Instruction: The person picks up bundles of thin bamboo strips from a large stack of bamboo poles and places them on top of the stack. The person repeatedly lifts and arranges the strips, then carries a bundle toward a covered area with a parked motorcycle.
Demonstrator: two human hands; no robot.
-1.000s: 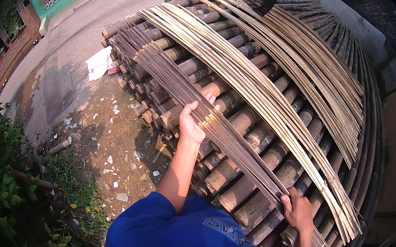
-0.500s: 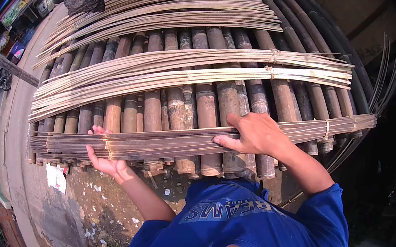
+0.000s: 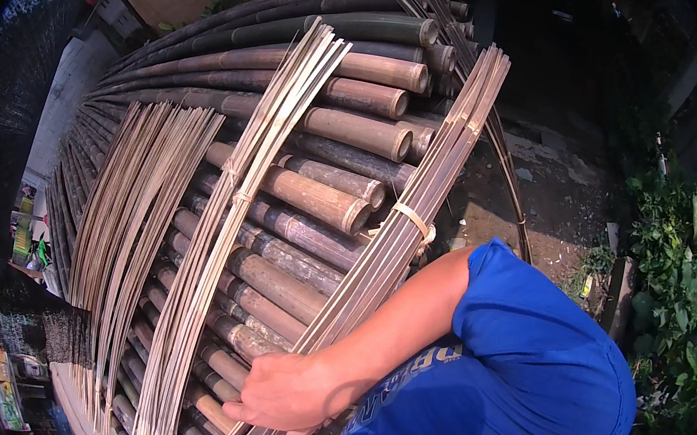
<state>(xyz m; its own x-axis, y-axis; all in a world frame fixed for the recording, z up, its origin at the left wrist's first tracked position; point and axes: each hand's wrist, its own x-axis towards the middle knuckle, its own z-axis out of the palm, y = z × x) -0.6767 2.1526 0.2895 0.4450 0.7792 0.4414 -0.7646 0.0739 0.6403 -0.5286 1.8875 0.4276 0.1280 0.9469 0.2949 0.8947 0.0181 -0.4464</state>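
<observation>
My right hand point(image 3: 290, 391) is closed over the lower part of a dark bundle of bamboo strips point(image 3: 421, 187), its fingers bent across the strips and the thumb on the near side. A pale tie point(image 3: 411, 219) binds this bundle near its upper end. The bundle slants over the cut ends of a stack of bamboo poles point(image 3: 288, 292). Beside it lie paler tied bundles of strips point(image 3: 218, 228). My left hand is out of the picture.
More brownish strips point(image 3: 121, 217) lie on the poles further left. Loose dark strips point(image 3: 505, 162) hang beyond the pole ends. Leafy plants point(image 3: 680, 247) grow at the right, and a dark cloth point(image 3: 8, 110) hangs at the left.
The view has swung to the right, so the stack now appears turned and the plants show. My left hand has gone out of view. My right hand stays on the dark bundle.
</observation>
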